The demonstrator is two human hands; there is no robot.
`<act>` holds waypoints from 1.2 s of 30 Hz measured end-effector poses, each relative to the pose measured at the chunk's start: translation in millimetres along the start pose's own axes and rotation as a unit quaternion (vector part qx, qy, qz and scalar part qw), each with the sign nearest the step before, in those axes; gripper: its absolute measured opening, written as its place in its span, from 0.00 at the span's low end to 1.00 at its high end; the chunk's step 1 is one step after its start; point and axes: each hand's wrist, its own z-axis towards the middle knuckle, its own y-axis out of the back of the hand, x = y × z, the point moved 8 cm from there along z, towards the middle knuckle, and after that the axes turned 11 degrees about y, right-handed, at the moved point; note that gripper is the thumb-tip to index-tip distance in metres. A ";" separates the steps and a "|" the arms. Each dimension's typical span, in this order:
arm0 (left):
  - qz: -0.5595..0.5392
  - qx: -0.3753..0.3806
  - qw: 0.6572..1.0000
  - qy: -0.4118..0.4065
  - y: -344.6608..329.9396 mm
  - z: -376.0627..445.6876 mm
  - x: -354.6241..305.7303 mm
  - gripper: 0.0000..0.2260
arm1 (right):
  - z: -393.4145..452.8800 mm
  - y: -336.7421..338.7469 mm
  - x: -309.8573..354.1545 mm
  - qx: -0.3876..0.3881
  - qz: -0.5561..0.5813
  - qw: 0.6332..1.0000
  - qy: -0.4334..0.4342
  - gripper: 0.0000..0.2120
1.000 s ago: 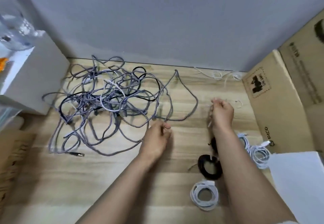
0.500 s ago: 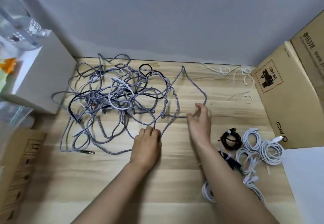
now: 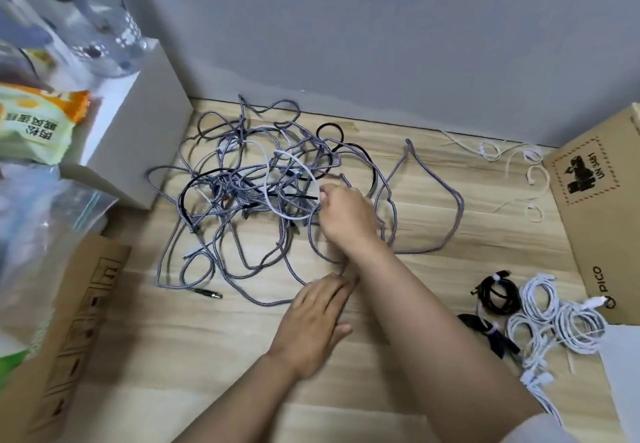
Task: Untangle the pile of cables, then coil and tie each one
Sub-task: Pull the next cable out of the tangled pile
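A tangle of grey braided cables (image 3: 242, 207), with black and white strands in it, lies on the wooden table (image 3: 214, 356). One grey loop (image 3: 453, 200) trails out to the right. My right hand (image 3: 346, 215) reaches across into the pile's right side, its fingertips curled on a strand there; which strand I cannot tell. Nearer to me, my left hand (image 3: 315, 318) lies flat with straight fingers. Its tips press a grey cable onto the table. A metal plug end (image 3: 207, 293) lies at the pile's near left.
Tied coils sit at the right: a black coil (image 3: 498, 295) and white coils (image 3: 561, 321). Loose white ties (image 3: 533, 179) lie at the back right. A cardboard box (image 3: 595, 207) stands right, a white box (image 3: 138, 123) left, another cardboard box (image 3: 69, 321) near left.
My right hand moved left from the trailing grey loop into the pile and closed on a strand. My left hand shifted right and flattened. The view panned right.
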 end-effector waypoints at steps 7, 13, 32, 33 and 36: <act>-0.089 0.092 0.983 0.131 23.4 8.5 -1.9 0.23 | -8.6 13.8 2.7 -0.026 0.005 0.999 0.034 0.10; -0.802 0.222 0.506 0.227 76.8 28.5 -12.7 0.31 | -30.4 51.4 28.4 -0.114 -0.042 0.989 0.083 0.13; -0.903 0.246 0.305 0.174 144.3 48.5 3.6 0.22 | -177.5 100.7 105.6 -0.274 0.201 0.894 0.293 0.22; -0.908 0.226 0.307 0.172 144.9 52.5 11.3 0.24 | -184.9 101.7 103.0 -0.266 0.225 0.895 0.280 0.22; -0.904 0.183 0.325 0.210 141.7 59.8 32.5 0.16 | -200.9 95.8 86.4 -0.232 0.357 0.883 0.197 0.22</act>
